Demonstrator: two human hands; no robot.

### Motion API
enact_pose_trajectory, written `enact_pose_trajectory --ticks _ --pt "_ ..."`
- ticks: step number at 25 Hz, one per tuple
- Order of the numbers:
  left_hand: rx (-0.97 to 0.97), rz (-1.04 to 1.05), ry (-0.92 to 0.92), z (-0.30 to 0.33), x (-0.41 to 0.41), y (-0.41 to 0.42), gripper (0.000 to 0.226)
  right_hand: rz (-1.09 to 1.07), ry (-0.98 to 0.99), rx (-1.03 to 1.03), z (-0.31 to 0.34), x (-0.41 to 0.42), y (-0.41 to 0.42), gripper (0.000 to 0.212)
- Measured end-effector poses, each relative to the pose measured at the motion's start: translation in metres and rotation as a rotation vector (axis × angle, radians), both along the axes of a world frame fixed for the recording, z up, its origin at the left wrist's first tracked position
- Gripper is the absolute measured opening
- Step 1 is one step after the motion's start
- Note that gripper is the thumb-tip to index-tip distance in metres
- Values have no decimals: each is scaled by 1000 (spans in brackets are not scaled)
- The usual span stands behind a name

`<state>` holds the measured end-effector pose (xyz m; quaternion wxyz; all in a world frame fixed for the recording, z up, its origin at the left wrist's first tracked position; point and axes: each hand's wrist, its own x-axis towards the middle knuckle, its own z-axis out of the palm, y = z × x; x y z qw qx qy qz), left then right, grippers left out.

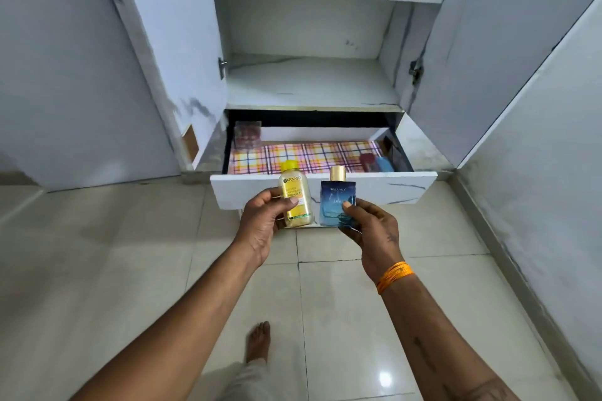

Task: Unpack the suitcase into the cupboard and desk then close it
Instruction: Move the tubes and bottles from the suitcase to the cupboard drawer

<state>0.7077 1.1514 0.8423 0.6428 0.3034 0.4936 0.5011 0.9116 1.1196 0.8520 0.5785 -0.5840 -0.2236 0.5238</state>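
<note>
1. The left hand [260, 221] holds a yellow Garnier bottle [294, 197] upright, fingers curled round it.
2. The right hand [371, 228] pinches a blue Bella Vita perfume bottle [337, 202] upright, just beside the first.
3. Both bottles are in front of the cupboard's open drawer [325, 187], which has a plaid liner [303, 156].

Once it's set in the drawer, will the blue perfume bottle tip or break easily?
The perfume bottle looks square and flat-sided, so it should stand steadily in the drawer. It appears to be glass, so probably fragile. The right hand only pinches it, so it may be slippery.
</note>
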Motion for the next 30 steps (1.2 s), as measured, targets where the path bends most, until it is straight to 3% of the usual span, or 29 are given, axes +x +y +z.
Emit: enact_pose_trajectory --ticks 8,15,19,23,30 --pt "-79 -186 55 -8 43 180 24 -162 -134 -131 -9 43 158 19" --pt "-196 -191 144 -53 109 282 34 -96 -294 -215 -40 114 273 13" --pt "-304 -206 321 -92 144 318 23 84 -534 -389 -90 153 325 17" --pt "-432 -271 549 -129 164 333 22 494 -978 -591 -119 168 354 36" --pt "-464 -424 914 -152 179 339 17 653 -1180 -551 -135 168 349 36"
